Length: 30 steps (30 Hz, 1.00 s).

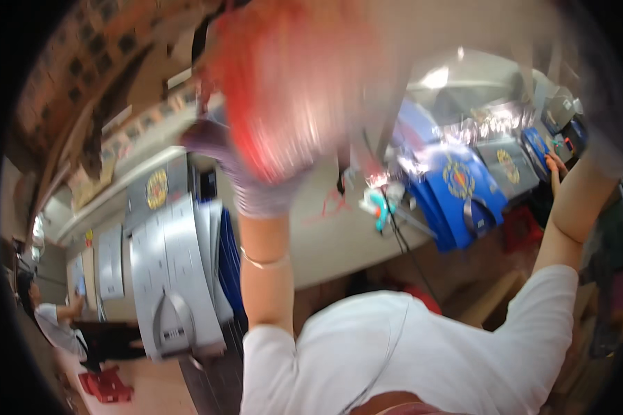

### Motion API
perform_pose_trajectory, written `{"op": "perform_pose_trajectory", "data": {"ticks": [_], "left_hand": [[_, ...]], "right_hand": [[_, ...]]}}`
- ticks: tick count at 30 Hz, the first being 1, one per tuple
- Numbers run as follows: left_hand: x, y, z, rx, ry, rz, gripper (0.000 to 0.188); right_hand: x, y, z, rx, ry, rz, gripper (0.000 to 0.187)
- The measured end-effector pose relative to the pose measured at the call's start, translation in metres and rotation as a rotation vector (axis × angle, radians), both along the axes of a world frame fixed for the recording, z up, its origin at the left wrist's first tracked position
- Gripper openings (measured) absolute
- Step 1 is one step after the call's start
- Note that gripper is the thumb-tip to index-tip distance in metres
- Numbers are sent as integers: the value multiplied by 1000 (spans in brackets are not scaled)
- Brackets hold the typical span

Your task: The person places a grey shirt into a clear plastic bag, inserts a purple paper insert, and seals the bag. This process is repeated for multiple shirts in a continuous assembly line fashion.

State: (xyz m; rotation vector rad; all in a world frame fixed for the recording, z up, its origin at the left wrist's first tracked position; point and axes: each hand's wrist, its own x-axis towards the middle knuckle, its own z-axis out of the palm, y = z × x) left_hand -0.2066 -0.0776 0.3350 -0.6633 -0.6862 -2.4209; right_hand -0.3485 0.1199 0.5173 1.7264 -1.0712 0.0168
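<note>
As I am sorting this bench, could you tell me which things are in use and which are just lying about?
In use:
left hand in a glove
blurred red thing it is raised against

Lying about:
grey stack
blue stack
teal tool
table

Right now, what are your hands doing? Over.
Left hand raised in a grey and red glove, blurred, grip unclear. Right hand out of view, arm up at the right. Grey flat pieces stacked on the table below the left hand; blue ones further right.
</note>
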Motion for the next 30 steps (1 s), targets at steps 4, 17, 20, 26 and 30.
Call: {"op": "perform_pose_trajectory", "data": {"ticks": [4,17,20,26,30], "left_hand": [[108,-1,-68,-43,-461,403,63],[149,-12,-417,151,-969,454,36],[147,-9,-506,352,-1121,496,33],[163,-4,-519,751,-940,300,28],[165,-4,-497,609,-944,279,31]], "right_hand": [[48,-25,-95,414,83,264,13],[142,-211,-433,1676,-168,-582,16],[158,-244,-499,1661,-597,-820,20],[170,-194,-566,963,-1208,-874,70],[173,-172,-589,1032,-1125,-799,93]]}}
